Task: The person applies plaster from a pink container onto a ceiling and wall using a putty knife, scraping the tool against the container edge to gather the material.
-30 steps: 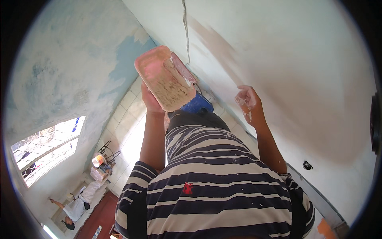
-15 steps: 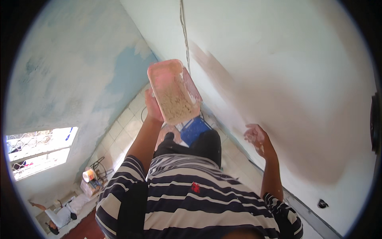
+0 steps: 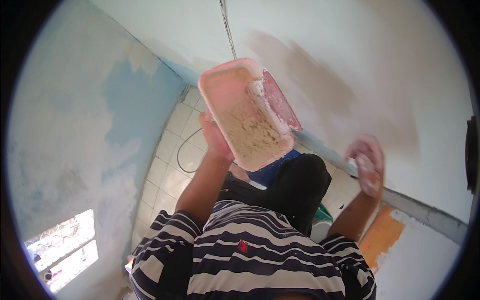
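Note:
My left hand (image 3: pixel 216 137) is closed on the left side of a pink plastic tub (image 3: pixel 227 92), which tilts toward me. A tan, crumbly paste (image 3: pixel 252 132) covers the tub's lower part, and whitish residue cakes its right side. Along that right edge sits a flat pink piece (image 3: pixel 281 100), probably a spreader, smeared with white. My right hand (image 3: pixel 367 162), whitened with paste and a little blurred, hovers near the right wall. Its fingers curve loosely apart from the thumb, and I see nothing in them.
A pale wall with a damp-looking brownish patch (image 3: pixel 320 75) rises at right; a cable (image 3: pixel 227 30) hangs down it. The left wall (image 3: pixel 75 115) has blue patches and a barred window (image 3: pixel 67 250). A blue object (image 3: pixel 272 172) stands by my legs on the tiled floor (image 3: pixel 165 175).
My view and body have turned. The tub and my left hand now appear farther right, and my right hand has shifted right too. The person at lower left is out of view.

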`<action>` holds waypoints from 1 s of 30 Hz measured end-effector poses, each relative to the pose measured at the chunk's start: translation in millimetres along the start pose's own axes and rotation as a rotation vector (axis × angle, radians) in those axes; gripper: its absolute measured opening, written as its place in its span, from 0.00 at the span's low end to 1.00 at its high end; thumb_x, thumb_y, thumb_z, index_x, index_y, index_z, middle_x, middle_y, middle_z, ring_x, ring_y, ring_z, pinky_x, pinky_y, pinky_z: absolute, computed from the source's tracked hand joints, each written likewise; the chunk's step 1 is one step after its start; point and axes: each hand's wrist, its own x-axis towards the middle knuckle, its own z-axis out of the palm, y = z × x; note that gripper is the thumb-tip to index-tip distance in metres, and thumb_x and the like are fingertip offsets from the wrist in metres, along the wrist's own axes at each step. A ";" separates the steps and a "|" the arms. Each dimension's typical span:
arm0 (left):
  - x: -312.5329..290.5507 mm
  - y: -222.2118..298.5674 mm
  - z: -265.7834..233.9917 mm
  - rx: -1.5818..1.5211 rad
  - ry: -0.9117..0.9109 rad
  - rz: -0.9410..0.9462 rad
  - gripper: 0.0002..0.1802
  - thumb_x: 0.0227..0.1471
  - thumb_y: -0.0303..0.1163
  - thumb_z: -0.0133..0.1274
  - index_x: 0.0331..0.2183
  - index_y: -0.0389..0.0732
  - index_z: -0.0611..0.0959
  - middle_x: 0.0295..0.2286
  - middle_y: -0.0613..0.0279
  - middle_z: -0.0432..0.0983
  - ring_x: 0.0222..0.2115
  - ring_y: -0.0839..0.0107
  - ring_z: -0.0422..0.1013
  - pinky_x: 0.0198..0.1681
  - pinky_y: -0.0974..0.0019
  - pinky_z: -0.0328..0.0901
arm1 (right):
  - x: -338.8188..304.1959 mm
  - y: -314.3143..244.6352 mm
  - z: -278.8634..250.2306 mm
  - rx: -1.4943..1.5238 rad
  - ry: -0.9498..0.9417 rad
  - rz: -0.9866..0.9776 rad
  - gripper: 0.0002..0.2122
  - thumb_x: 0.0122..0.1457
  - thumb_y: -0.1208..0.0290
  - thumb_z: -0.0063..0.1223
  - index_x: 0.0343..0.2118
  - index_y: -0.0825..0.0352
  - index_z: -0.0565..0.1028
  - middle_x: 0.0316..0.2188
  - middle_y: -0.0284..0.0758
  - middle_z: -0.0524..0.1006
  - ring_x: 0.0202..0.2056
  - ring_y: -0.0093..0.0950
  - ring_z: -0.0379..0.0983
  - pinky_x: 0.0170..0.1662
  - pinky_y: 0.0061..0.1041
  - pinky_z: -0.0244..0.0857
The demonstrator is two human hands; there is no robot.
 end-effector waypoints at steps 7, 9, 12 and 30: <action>5.7 -11.8 -45.4 0.029 0.062 -0.135 0.38 0.55 0.54 0.36 0.58 0.37 0.68 0.54 0.51 0.68 0.52 0.55 0.68 0.55 0.53 0.65 | 45.0 53.8 123.6 0.110 0.112 0.028 0.26 0.61 0.59 0.56 0.56 0.72 0.67 0.45 0.38 0.74 0.47 0.29 0.72 0.50 0.29 0.65; 8.9 -7.5 -33.5 0.381 0.161 -0.094 0.38 0.55 0.54 0.36 0.58 0.37 0.67 0.54 0.51 0.68 0.53 0.55 0.67 0.55 0.52 0.65 | 44.2 60.7 139.4 0.081 0.207 -0.010 0.25 0.61 0.65 0.57 0.57 0.72 0.66 0.46 0.39 0.74 0.49 0.29 0.71 0.52 0.29 0.64; 1.5 -1.2 -36.1 0.149 0.184 -0.250 0.37 0.56 0.53 0.35 0.59 0.37 0.67 0.53 0.51 0.68 0.52 0.56 0.67 0.54 0.52 0.65 | 34.7 52.7 156.5 -0.036 0.319 -0.037 0.20 0.60 0.71 0.57 0.53 0.73 0.69 0.43 0.38 0.76 0.44 0.25 0.72 0.50 0.26 0.64; 40.5 4.9 35.7 0.103 0.104 -0.628 0.36 0.65 0.54 0.33 0.64 0.38 0.58 0.59 0.49 0.62 0.58 0.53 0.63 0.61 0.50 0.60 | 64.0 -27.9 120.0 -0.286 0.369 0.361 0.14 0.55 0.73 0.51 0.44 0.70 0.69 0.35 0.34 0.73 0.37 0.21 0.68 0.45 0.23 0.64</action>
